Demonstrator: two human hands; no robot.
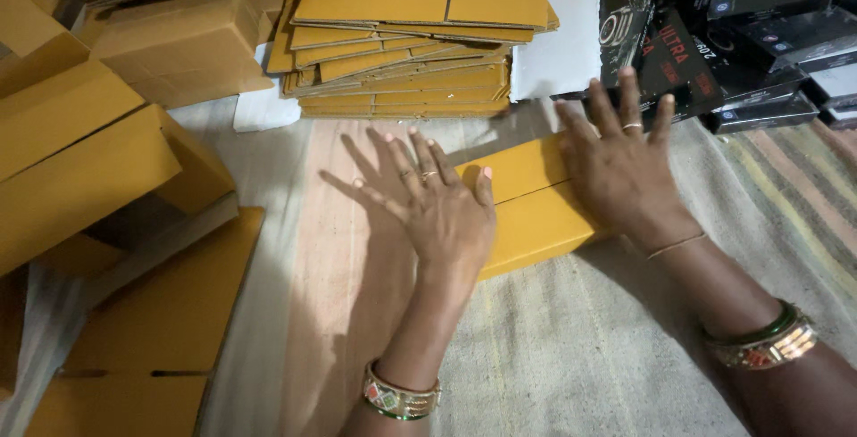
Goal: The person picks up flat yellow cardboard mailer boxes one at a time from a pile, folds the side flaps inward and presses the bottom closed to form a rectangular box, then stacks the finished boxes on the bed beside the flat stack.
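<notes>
Nearest, both forearms enter from the bottom edge, each wearing bangles; the right arm is cut off at the lower right corner. They lie over a striped cloth (pixel 571 348) spread on the floor, whose far right part shows coloured bands. At the lower left, flat cardboard sheets (pixel 152 330) lie overlapping, partly cut off by the edge.

In the middle, a folded yellow cardboard box (pixel 527 214) lies on the cloth. The left hand (pixel 428 200) rests flat with fingers spread, its heel and thumb side on the box's left end, fingers reaching past it onto the cloth. The right hand (pixel 620 165) presses flat on the box's right end, fingers apart and extended; it hides that end, so its shape there cannot be made out. Neither hand grips anything.

Farther off, a stack of flattened yellow cartons (pixel 411 44) stands beyond the box, with a white sheet (pixel 558 49) beside it. Black printed packages (pixel 750 35) crowd the far right corner, and open yellow cartons (pixel 98 133) fill the left.
</notes>
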